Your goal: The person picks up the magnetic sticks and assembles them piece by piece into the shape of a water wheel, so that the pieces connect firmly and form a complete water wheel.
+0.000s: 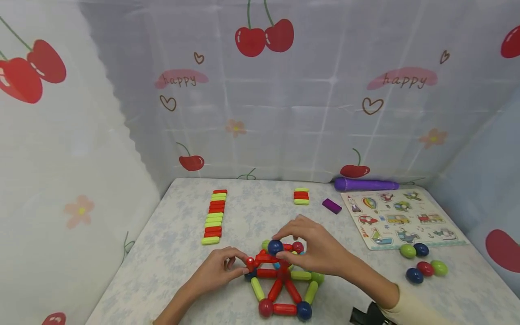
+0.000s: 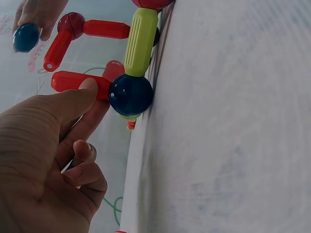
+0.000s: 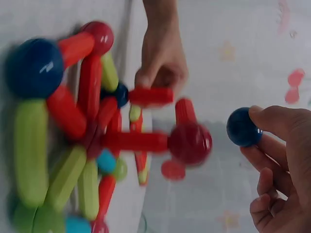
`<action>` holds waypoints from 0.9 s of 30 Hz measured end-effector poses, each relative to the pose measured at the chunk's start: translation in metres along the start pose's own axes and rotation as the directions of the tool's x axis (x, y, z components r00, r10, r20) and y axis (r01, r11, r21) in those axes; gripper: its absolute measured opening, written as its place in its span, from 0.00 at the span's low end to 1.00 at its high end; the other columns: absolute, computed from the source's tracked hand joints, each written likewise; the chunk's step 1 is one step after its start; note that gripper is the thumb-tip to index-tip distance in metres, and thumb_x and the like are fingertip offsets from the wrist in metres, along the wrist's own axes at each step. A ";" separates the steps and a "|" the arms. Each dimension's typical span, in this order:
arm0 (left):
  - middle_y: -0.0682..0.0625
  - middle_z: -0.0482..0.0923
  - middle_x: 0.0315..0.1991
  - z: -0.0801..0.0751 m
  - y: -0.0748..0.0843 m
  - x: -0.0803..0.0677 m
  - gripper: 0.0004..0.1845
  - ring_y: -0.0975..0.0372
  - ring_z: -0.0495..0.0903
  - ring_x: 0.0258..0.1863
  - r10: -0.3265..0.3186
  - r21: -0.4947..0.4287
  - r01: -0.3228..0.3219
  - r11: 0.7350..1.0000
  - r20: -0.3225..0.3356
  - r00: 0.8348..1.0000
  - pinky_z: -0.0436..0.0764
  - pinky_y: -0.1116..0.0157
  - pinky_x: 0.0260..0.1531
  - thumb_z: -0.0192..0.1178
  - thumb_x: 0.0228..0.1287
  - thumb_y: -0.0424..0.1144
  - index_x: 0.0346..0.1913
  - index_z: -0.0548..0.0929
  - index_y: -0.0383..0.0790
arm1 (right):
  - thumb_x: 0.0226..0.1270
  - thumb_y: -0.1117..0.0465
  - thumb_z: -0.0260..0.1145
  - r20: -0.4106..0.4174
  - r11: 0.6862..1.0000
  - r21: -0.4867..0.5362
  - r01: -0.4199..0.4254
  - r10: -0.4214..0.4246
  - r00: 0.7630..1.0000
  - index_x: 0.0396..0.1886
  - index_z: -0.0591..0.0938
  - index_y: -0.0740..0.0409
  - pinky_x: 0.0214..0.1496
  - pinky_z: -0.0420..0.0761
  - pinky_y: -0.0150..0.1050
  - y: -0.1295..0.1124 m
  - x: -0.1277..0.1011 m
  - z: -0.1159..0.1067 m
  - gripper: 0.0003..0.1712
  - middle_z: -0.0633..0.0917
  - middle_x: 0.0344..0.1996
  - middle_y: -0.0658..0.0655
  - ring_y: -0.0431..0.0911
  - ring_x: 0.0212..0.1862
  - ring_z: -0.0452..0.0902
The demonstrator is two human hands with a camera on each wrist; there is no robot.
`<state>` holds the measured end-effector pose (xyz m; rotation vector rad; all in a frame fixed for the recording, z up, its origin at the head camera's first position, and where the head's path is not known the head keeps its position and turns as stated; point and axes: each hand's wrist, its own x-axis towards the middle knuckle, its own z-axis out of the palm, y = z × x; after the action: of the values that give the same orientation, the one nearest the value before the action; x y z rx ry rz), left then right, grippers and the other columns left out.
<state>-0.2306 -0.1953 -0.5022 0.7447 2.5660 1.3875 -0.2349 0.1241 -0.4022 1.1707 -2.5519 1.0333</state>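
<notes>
A building-toy structure of rods and balls (image 1: 285, 309) lies on the table, red and yellow-green rods fanning out from a red centre ball. At its left side, my left hand (image 1: 215, 273) pinches a red rod (image 2: 73, 82) that stands up from a blue corner ball (image 2: 131, 95). My right hand (image 1: 318, 248) holds a blue ball (image 3: 242, 127) between thumb and fingertips, over the structure. In the right wrist view, a gap separates this ball from a red ball (image 3: 190, 143) on top of an upright red rod (image 3: 136, 141).
A column of red and yellow-green rods (image 1: 215, 216) lies back left, with a short stack (image 1: 301, 196) at the back middle. Rightward are a purple block (image 1: 331, 206), a purple microphone-shaped toy (image 1: 365, 184), a picture board (image 1: 406, 219) and several loose balls (image 1: 425, 269).
</notes>
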 end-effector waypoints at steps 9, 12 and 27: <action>0.59 0.80 0.33 0.000 -0.004 0.003 0.07 0.70 0.70 0.29 0.014 0.014 -0.014 1.000 0.011 1.000 0.70 0.72 0.26 0.74 0.71 0.45 0.49 0.91 0.56 | 0.66 0.48 0.81 0.114 1.000 0.015 0.021 -0.022 0.993 0.52 0.92 0.43 0.46 0.80 0.33 -0.011 0.037 0.047 0.17 0.90 0.46 0.38 0.36 0.48 0.73; 0.60 0.80 0.34 0.000 -0.004 0.002 0.08 0.69 0.71 0.29 0.001 0.010 -0.001 1.000 0.004 1.000 0.70 0.72 0.26 0.74 0.71 0.44 0.50 0.91 0.56 | 0.65 0.48 0.83 0.126 1.000 -0.017 0.008 -0.006 0.992 0.51 0.93 0.44 0.46 0.79 0.33 -0.010 0.038 0.055 0.17 0.91 0.45 0.38 0.35 0.47 0.73; 0.49 0.89 0.41 -0.013 0.010 -0.004 0.18 0.48 0.74 0.31 0.082 -0.021 -0.086 0.996 -0.130 0.988 0.70 0.70 0.28 0.80 0.63 0.49 0.56 0.91 0.60 | 0.66 0.46 0.81 0.117 0.998 -0.047 -0.043 0.048 0.992 0.54 0.92 0.42 0.47 0.78 0.36 0.000 0.021 0.051 0.19 0.91 0.47 0.39 0.36 0.48 0.74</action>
<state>-0.2284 -0.2024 -0.4867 0.7925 2.6355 1.5402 -0.2424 0.0786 -0.4320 1.2020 -2.6892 0.9374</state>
